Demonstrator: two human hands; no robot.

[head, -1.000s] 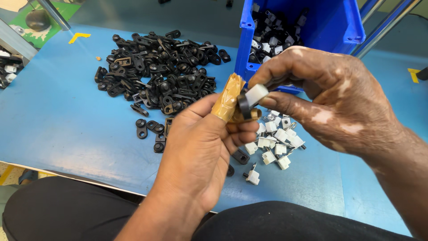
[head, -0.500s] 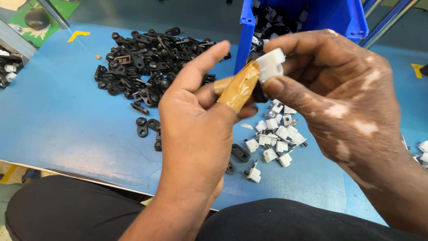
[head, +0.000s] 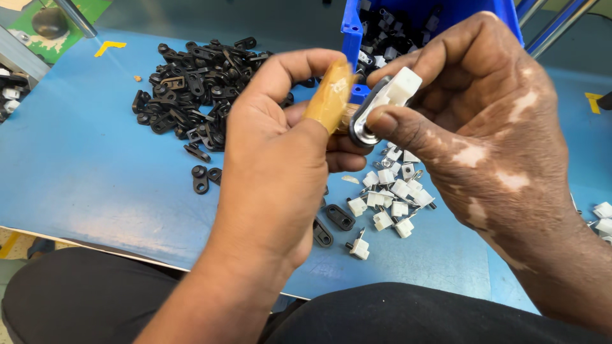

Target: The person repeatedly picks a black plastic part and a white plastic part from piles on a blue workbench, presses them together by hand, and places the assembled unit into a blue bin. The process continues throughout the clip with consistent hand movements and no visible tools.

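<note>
My left hand (head: pixel 280 159) is raised over the blue table (head: pixel 89 172), its thumb wrapped in a tan finger cot (head: pixel 330 97). My right hand (head: pixel 484 121) pinches a small part, a white plastic block on a black link with a metal ring (head: pixel 382 105), between thumb and forefinger. The left thumb and fingers press against the same part from the left. Both hands hold it above a scatter of several small white plastic pieces (head: pixel 392 197).
A large heap of black plastic links (head: pixel 197 83) lies at the back left, with loose ones (head: pixel 201 178) nearer me. A blue bin (head: pixel 350 38) holding mixed black and white parts stands behind the hands. More white pieces (head: pixel 602 216) sit at the right edge.
Both hands rose and came closer to the camera with the part. The part has turned in the right fingers, its white block now pointing up and to the right.
</note>
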